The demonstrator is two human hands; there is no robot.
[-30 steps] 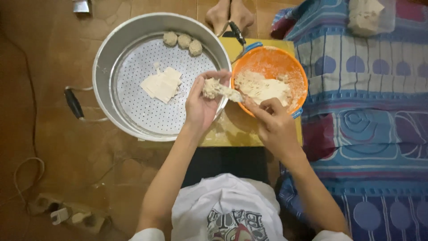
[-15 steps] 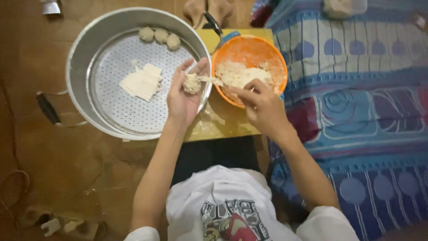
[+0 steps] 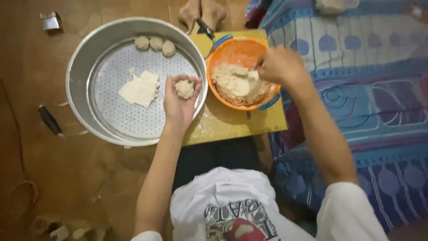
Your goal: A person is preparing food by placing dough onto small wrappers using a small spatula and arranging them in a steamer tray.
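My left hand (image 3: 178, 105) is cupped palm up over the rim of a big round perforated metal steamer tray (image 3: 80, 85). It holds a wrapper with a lump of pale filling (image 3: 184, 89). My right hand (image 3: 280, 67) reaches into the orange bowl (image 3: 232, 49) of pale filling (image 3: 234, 80), fingers closed on what looks like a small pale utensil. In the tray lie three formed dumplings (image 3: 155, 43) at the far rim and a stack of square white wrappers (image 3: 140, 88) in the middle.
Bowl and tray edge rest on a low yellow board (image 3: 240, 127). Someone else's feet (image 3: 200, 12) are at the far edge, by a black-handled tool (image 3: 204, 27). A blue patterned cloth (image 3: 365, 98) covers the right; a black handle (image 3: 48, 119) lies on the brown floor.
My right hand has drawn away from my left hand and gone back into the orange bowl. My left hand stays over the tray rim, the filled wrapper now uncovered in its palm.
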